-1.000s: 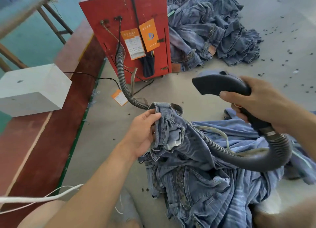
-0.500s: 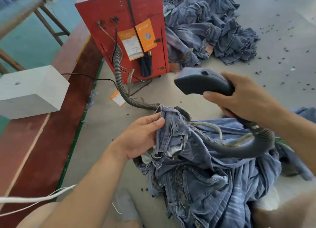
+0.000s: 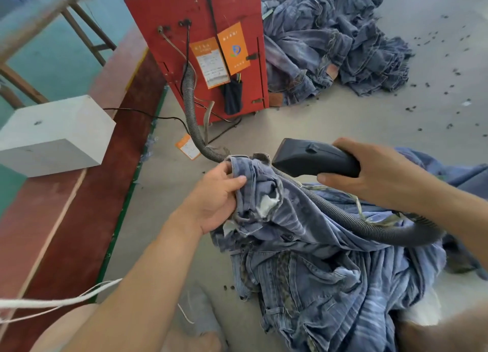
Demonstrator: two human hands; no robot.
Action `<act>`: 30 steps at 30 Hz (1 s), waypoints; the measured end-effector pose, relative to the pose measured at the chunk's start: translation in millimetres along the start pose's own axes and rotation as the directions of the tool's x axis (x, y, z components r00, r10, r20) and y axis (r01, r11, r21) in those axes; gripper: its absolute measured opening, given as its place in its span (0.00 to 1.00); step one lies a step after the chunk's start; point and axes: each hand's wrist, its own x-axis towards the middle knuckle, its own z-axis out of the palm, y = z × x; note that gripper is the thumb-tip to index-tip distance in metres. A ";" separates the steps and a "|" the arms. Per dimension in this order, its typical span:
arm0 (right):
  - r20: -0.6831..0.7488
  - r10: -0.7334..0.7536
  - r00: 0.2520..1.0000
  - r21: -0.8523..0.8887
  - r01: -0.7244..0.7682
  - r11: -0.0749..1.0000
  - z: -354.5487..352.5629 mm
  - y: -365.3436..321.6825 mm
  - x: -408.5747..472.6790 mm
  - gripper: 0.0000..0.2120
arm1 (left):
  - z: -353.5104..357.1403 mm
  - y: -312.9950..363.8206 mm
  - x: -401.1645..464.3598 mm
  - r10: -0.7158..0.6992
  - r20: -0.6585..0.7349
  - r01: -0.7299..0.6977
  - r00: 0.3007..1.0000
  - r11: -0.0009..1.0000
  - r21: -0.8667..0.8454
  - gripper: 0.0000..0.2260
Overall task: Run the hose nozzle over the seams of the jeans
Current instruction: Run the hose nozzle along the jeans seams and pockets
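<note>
Left hand [image 3: 214, 196] bunches jeans [image 3: 317, 246]; right hand [image 3: 380, 175] holds nozzle [image 3: 311, 157] beside them

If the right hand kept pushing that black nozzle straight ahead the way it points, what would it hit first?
Probably the bunched jeans gripped by the left hand; the right hand aims the nozzle at them, though depth is unclear.

Place: garment workshop | Signs: heaps of jeans [image 3: 332, 43] lying on the worktop [image 3: 343, 124] | red machine [image 3: 200, 48] trailing a ribbed hose [image 3: 191, 114] | thread scraps [image 3: 433, 87] littering around
</note>
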 end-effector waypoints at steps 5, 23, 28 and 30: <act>-0.001 -0.003 1.000 0.003 0.003 1.000 -2.0 -6.5 -1.7 0.12 | -5.3 0.7 2.0 0.026 -0.044 -0.023 0.999 0.997 0.069 0.16; 0.193 0.006 0.981 0.056 -0.017 0.998 4.4 -35.1 -4.4 0.11 | 20.2 -13.4 6.3 -0.073 -0.014 0.060 0.997 0.900 -0.431 0.18; -0.024 0.137 0.990 -0.055 -0.138 0.989 14.5 -32.1 14.2 0.11 | 24.0 -17.8 3.6 -0.085 0.034 0.092 0.996 0.901 -0.423 0.18; -0.050 0.170 0.984 0.033 -0.169 0.985 -4.1 -22.5 12.7 0.11 | 19.4 -14.6 3.2 -0.069 0.041 0.079 0.997 0.894 -0.441 0.17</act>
